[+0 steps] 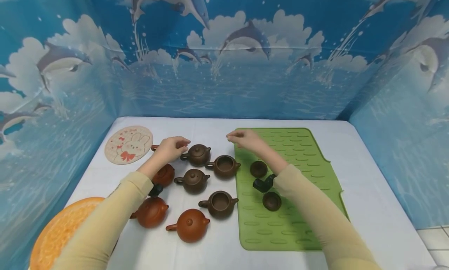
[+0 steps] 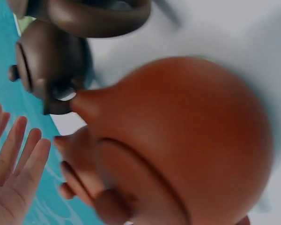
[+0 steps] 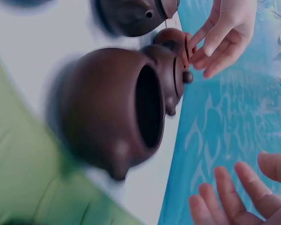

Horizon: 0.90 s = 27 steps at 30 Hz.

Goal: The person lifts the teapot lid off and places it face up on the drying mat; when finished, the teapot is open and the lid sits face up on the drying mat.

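My left hand (image 1: pixel 172 147) hovers over the back left of the teapots, fingers loosely bent and holding nothing. Nearest it stands a dark brown lidded teapot (image 1: pixel 198 155); an orange-brown teapot, mostly hidden, shows its handle beneath the hand. My right hand (image 1: pixel 247 139), also holding nothing, is above the green mat's back left corner, behind a lidless dark teapot (image 1: pixel 225 166). Another dark lidded teapot (image 1: pixel 194 181) and a second lidless one (image 1: pixel 220 204) stand nearer. Orange-brown teapots (image 1: pixel 192 225) occupy the front and left. In the left wrist view, one orange-brown teapot (image 2: pixel 192 126) looms large.
On the green mat (image 1: pixel 280 239) sit two small dark cups (image 1: pixel 258 169), partly beside my right sleeve. A round rabbit-print mat (image 1: pixel 129 144) lies back left, and a round orange patterned mat (image 1: pixel 66 227) front left. A dolphin-print curtain (image 1: pixel 224 87) surrounds the white table.
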### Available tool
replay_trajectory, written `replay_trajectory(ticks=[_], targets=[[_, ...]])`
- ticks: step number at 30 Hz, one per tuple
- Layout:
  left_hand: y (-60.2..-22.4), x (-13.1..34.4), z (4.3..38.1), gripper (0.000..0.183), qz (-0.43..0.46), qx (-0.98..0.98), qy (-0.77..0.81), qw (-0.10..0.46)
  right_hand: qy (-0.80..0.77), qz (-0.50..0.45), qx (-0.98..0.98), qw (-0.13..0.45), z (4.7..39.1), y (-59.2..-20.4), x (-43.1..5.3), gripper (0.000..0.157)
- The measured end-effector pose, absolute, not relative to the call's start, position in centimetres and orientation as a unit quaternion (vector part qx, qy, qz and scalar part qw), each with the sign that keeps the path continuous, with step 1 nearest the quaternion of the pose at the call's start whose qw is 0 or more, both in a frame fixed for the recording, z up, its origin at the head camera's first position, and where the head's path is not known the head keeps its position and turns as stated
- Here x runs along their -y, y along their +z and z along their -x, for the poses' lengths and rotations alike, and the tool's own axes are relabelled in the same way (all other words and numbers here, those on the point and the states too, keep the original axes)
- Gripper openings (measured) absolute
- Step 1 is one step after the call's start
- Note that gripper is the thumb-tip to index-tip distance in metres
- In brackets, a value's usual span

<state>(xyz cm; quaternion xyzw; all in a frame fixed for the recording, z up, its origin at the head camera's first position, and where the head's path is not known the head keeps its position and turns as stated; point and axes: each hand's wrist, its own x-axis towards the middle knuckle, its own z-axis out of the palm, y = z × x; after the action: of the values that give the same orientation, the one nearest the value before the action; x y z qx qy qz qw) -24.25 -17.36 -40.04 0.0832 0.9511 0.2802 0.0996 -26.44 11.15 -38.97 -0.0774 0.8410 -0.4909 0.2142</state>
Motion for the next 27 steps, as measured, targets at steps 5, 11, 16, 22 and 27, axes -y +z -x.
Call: replay_trajectory(ticks=[5,11,16,22,27], targets=[[-41.2,17.7,24.5,0.033,-0.085,-0.950,0.282,0.105,-0.482,0.117,-0.847,0.192,27.4,-39.6,-7.5,0.031],[-42.2,17.3,24.6,0.036,-0.079,-0.950,0.273,0.129,-0.410,0.162,-0.883,0.159,27.2,-40.3,-3.9,0.027],[-42.6,17.1,24.6,0.037,-0.074,-0.952,0.273,0.119,-0.347,0.186,-0.907,0.148,26.8,-41.0,-1.8,0.023],[-42.9,17.3,24.2,0.036,-0.060,-0.953,0.283,0.090,-0.303,0.198,-0.922,0.136,26.7,-41.4,-0.4,0.022],[-43.1,17.3,24.2,0.034,-0.051,-0.953,0.287,0.076,-0.267,0.194,-0.934,0.133,26.6,-41.1,0.1,0.021]])
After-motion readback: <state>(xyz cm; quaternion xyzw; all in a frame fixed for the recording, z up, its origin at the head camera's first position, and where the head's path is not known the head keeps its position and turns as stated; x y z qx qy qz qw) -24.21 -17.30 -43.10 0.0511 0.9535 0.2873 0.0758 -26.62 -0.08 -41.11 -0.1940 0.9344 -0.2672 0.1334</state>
